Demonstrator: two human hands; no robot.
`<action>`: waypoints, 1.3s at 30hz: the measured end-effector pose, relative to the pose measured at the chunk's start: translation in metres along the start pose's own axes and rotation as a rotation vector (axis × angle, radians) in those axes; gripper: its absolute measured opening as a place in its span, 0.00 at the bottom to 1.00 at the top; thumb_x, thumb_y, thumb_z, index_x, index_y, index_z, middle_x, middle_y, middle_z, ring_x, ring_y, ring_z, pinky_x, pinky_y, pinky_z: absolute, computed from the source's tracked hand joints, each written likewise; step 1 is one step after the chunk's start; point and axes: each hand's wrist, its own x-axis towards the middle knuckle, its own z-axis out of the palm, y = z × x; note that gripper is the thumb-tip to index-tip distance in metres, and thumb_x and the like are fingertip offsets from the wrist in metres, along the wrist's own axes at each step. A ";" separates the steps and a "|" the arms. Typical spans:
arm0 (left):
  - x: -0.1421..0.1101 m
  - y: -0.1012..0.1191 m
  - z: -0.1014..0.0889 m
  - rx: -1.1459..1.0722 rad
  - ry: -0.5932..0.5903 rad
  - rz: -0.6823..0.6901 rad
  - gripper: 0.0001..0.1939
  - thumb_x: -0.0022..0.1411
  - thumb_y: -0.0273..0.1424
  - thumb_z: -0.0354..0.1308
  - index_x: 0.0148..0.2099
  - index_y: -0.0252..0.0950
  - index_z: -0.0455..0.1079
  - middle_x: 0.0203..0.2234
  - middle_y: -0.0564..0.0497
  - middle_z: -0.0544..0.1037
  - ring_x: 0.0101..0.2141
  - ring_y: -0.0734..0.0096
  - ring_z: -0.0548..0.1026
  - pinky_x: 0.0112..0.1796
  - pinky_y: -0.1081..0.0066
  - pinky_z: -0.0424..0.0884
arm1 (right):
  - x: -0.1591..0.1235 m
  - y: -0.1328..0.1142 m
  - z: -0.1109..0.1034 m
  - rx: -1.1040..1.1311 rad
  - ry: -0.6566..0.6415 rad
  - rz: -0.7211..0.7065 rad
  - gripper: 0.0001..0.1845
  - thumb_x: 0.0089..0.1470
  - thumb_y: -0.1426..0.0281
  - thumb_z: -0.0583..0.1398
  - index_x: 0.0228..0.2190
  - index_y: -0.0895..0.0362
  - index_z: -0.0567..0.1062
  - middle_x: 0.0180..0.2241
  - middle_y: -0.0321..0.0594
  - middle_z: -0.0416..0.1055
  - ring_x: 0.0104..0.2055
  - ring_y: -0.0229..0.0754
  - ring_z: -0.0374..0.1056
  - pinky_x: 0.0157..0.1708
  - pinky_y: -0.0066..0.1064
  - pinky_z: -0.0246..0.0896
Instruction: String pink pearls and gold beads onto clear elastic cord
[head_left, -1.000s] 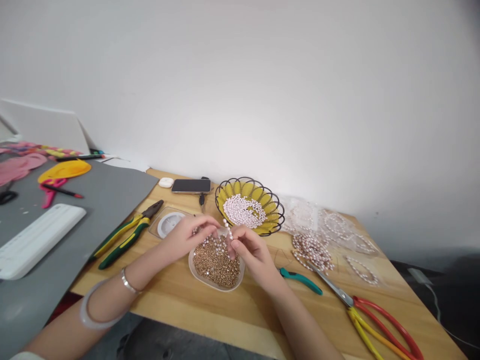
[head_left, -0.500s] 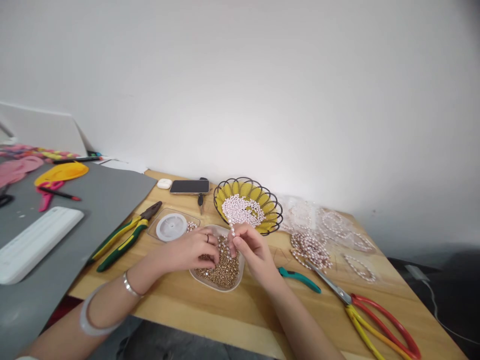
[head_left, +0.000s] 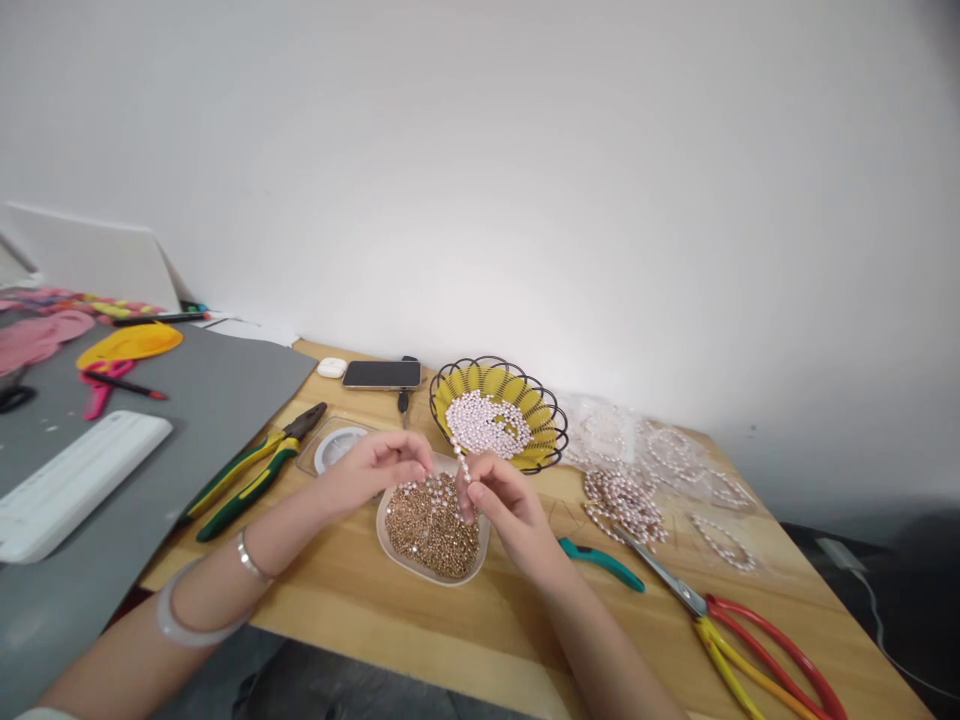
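My right hand (head_left: 506, 505) is closed, pinching the end of a strand of pale pink beads (head_left: 462, 464) between thumb and fingers. That strand runs up to a pile of pale beads (head_left: 487, 425) in a yellow basket with a black wire rim (head_left: 551, 440). My left hand (head_left: 386, 465) is over the upper left edge of a white dish (head_left: 384, 545), its thumb and fingertips pinched together; whatever is between them is too small to make out. In the dish lie many small gold beads (head_left: 435, 535), mixed with several clear or silvery ones.
Left of the dish are a clear box with a white spool (head_left: 334, 450) and green-yellow pliers (head_left: 262, 470). A phone (head_left: 382, 374) lies behind. Rightward are a teal-handled tool (head_left: 604, 562), red-and-yellow-handled scissors (head_left: 697, 605), a heap of pink bead strands (head_left: 622, 505) and bagged strands (head_left: 671, 450).
My left hand has lifted from among the gold beads and moved up to the dish's edge, its fingers pinched. My right hand keeps hold of the strand, nearly in place. The view shifted slightly.
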 end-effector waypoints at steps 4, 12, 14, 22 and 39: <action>0.002 -0.001 0.000 -0.291 0.136 -0.048 0.14 0.58 0.39 0.68 0.31 0.33 0.73 0.24 0.54 0.70 0.27 0.74 0.66 0.31 0.73 0.62 | -0.001 -0.002 0.002 0.016 -0.067 0.079 0.15 0.62 0.58 0.61 0.30 0.56 0.70 0.25 0.33 0.64 0.26 0.36 0.60 0.28 0.29 0.56; 0.003 0.000 0.004 -0.415 0.178 -0.093 0.17 0.51 0.41 0.73 0.30 0.32 0.75 0.23 0.53 0.71 0.26 0.76 0.67 0.30 0.76 0.63 | -0.002 -0.003 0.003 -0.013 -0.112 0.154 0.16 0.61 0.59 0.62 0.28 0.56 0.69 0.25 0.33 0.62 0.26 0.36 0.59 0.29 0.29 0.55; 0.002 0.001 0.004 -0.400 0.187 -0.096 0.18 0.51 0.41 0.73 0.29 0.32 0.75 0.22 0.54 0.71 0.26 0.76 0.67 0.29 0.76 0.63 | -0.002 -0.004 0.004 -0.013 -0.117 0.165 0.16 0.60 0.58 0.62 0.28 0.57 0.69 0.24 0.33 0.62 0.26 0.36 0.58 0.28 0.29 0.54; 0.002 0.003 0.005 -0.321 0.211 -0.123 0.20 0.48 0.44 0.74 0.29 0.32 0.75 0.22 0.54 0.71 0.25 0.76 0.67 0.28 0.76 0.64 | -0.001 -0.006 0.005 -0.026 -0.119 0.172 0.18 0.59 0.56 0.63 0.27 0.56 0.68 0.25 0.33 0.63 0.26 0.36 0.58 0.28 0.29 0.55; 0.003 0.004 0.005 -0.378 0.161 0.012 0.10 0.58 0.34 0.69 0.34 0.33 0.74 0.28 0.51 0.77 0.28 0.75 0.73 0.31 0.75 0.69 | -0.002 -0.004 0.003 -0.020 -0.107 0.171 0.17 0.60 0.57 0.62 0.28 0.56 0.69 0.25 0.33 0.63 0.26 0.36 0.59 0.28 0.29 0.56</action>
